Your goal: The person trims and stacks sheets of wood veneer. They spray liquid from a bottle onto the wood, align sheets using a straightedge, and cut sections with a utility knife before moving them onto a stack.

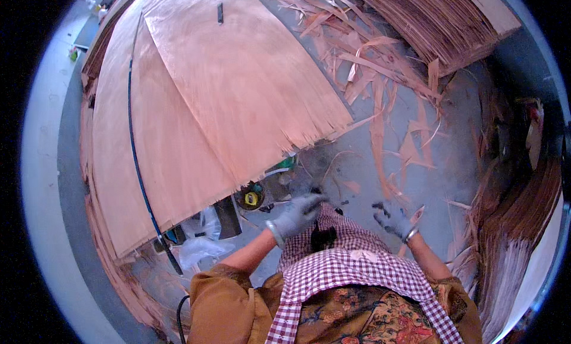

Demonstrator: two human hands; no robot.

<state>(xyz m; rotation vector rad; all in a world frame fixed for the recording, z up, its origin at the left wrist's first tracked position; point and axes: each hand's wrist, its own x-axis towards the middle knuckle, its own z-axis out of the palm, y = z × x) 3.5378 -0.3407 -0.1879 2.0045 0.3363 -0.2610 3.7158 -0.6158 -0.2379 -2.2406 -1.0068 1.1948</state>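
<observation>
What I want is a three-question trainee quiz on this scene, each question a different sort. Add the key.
1. True or false: the long dark rod lies across the pale wood sheets.
2. Which of the person's gloved hands is nearer the small yellow object? A) right B) left C) both equally near
3. Fill in: loose wood ___ lie scattered on the grey floor.

Key:
1. True.
2. B, the left hand.
3. Strips.

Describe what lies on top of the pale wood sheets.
A long dark rod and a small dark bar lie on the wood sheets; the surface directly beneath them cannot be seen.
</observation>
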